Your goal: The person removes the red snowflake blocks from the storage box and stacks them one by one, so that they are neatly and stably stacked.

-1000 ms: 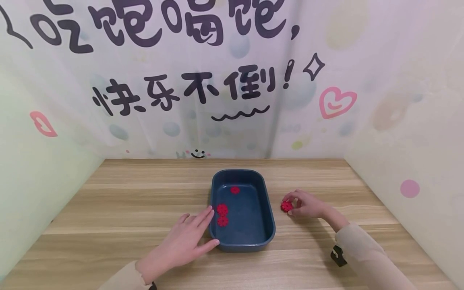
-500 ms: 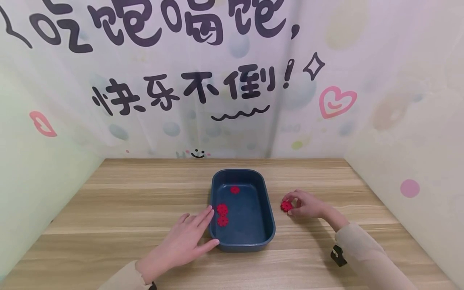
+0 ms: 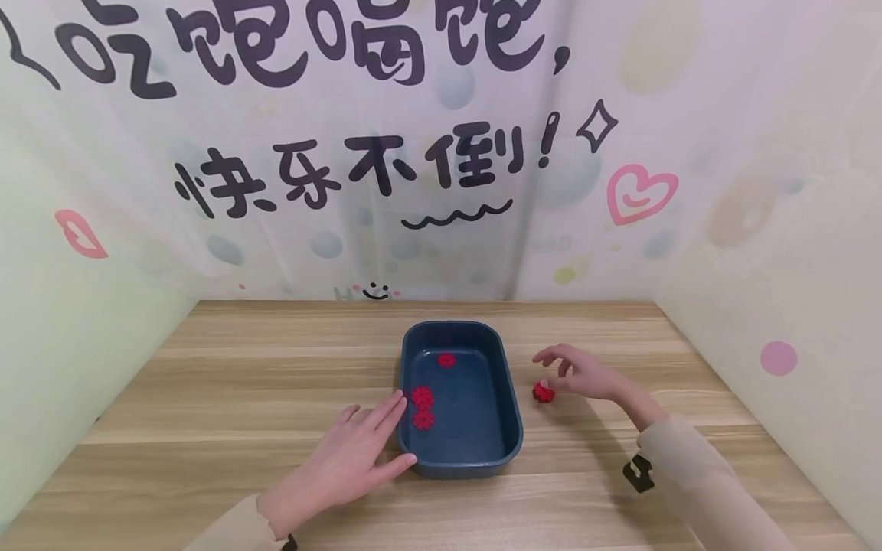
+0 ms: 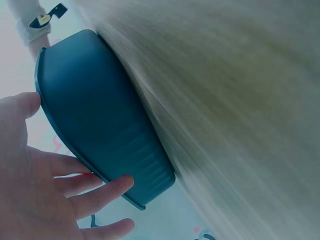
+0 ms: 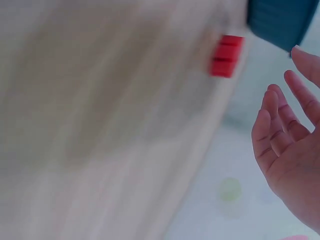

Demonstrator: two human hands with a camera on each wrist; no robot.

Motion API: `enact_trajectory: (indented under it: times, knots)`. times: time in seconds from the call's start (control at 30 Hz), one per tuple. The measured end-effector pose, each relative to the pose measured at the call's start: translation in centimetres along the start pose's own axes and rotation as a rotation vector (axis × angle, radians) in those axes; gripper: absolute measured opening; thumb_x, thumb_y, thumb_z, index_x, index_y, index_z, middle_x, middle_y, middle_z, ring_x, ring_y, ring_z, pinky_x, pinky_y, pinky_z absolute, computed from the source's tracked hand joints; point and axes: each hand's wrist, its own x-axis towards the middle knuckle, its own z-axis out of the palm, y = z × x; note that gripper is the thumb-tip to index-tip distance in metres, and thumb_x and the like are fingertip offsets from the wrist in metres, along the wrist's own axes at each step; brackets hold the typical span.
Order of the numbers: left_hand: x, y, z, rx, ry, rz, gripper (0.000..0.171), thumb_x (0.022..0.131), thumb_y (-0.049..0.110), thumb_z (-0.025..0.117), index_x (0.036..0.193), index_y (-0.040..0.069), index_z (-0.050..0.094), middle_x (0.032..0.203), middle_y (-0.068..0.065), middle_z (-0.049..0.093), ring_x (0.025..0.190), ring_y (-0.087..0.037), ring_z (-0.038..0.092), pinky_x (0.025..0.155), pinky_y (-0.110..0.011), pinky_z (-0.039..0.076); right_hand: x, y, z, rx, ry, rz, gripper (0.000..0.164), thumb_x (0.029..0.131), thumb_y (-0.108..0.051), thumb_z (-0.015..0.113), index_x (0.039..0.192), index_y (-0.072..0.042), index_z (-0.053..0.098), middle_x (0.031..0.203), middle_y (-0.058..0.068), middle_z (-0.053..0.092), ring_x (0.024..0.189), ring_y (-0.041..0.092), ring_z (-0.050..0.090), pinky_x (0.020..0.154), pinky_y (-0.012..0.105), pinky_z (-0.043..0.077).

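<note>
A dark blue rectangular tray (image 3: 461,468) stands on the table with three red flower-shaped discs inside: one disc (image 3: 446,360) near the far end, two discs (image 3: 423,409) by the left wall. My left hand (image 3: 344,461) touches the tray's left rim with fingertips and thumb, fingers fairly straight. To the right of the tray sits a small stack of red discs (image 3: 543,392), its layers showing in the right wrist view. My right hand (image 3: 582,375) hovers close over that stack; its loosely bent fingers (image 5: 270,107) are spread and hold nothing.
The wood-grain table (image 3: 276,367) runs back to a white printed curtain (image 3: 441,252) with large dark characters. Pale walls (image 3: 779,268) flank it left and right. A black strap piece (image 3: 638,472) shows at the right sleeve.
My right hand has let go of the red stack and risen up and slightly away, fingers opening. The stack remains on the table; the left hand and tray have not moved.
</note>
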Motion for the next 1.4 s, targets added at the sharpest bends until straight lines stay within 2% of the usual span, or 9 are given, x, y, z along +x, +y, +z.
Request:
enact_trajectory:
  times: [0.23,0.53,0.87,0.97,1.07,1.2,1.4]
  knots:
    - [0.0,-0.1,0.0,0.008,-0.003,0.000,0.070,0.085,0.055,0.041,0.132,0.002,0.039,0.138,-0.009,0.033,0.112,-0.024,0.045,0.091,-0.050,0.029,3.3,-2.7,-1.2,-0.037,0.016,-0.059,0.031,0.082,-0.009,0.061,0.111,-0.002,0.055,0.100,0.009,0.057,0.086,0.027,0.054,0.072,0.037,0.045]
    - [0.0,0.0,-0.1,-0.006,-0.016,0.003,0.070,0.086,0.054,0.042,0.132,0.002,0.040,0.138,-0.009,0.033,0.114,-0.022,0.044,0.091,-0.051,0.028,7.5,-5.9,-1.8,-0.028,-0.009,0.015,0.032,0.086,-0.019,0.057,0.115,-0.005,0.054,0.098,0.008,0.057,0.084,0.022,0.055,0.070,0.033,0.045]
    - [0.1,-0.1,0.0,-0.003,-0.012,0.007,0.072,0.086,0.057,0.039,0.132,0.002,0.039,0.138,-0.009,0.033,0.113,-0.022,0.045,0.091,-0.051,0.029,10.8,-8.7,-1.6,-0.017,0.002,0.060,0.030,0.085,-0.019,0.058,0.112,-0.005,0.056,0.097,0.008,0.059,0.082,0.022,0.056,0.071,0.033,0.046]
    - [0.1,-0.1,-0.1,-0.012,-0.024,0.002,0.073,0.085,0.058,0.038,0.133,0.003,0.039,0.138,-0.009,0.032,0.114,-0.023,0.044,0.091,-0.051,0.029,11.6,-9.4,-0.9,0.014,0.004,0.112,0.029,0.086,-0.019,0.057,0.111,-0.005,0.056,0.097,0.009,0.059,0.080,0.028,0.057,0.065,0.033,0.048]
    - [0.1,-0.1,-0.3,-0.019,-0.032,-0.004,0.073,0.085,0.058,0.038,0.133,0.002,0.038,0.138,-0.009,0.032,0.115,-0.023,0.043,0.091,-0.051,0.028,12.4,-9.7,-0.1,0.099,0.008,0.191,0.027,0.086,-0.017,0.057,0.109,-0.002,0.056,0.096,0.014,0.058,0.078,0.034,0.057,0.060,0.033,0.049]
    - [0.2,-0.1,-0.4,-0.022,-0.032,-0.008,0.072,0.085,0.055,0.042,0.133,0.002,0.038,0.138,-0.009,0.032,0.115,-0.024,0.042,0.091,-0.052,0.028,13.2,-9.9,1.0,0.152,0.024,0.294,0.026,0.086,-0.020,0.057,0.105,-0.003,0.058,0.093,0.017,0.059,0.070,0.028,0.057,0.056,0.031,0.048]
    - [0.1,-0.1,-0.3,-0.025,-0.043,-0.009,0.072,0.085,0.056,0.042,0.133,0.002,0.038,0.138,-0.009,0.032,0.115,-0.023,0.042,0.091,-0.052,0.028,14.0,-10.2,2.7,0.159,0.014,0.382,0.026,0.085,-0.021,0.059,0.104,-0.004,0.058,0.089,0.018,0.058,0.063,0.019,0.054,0.057,0.032,0.049]
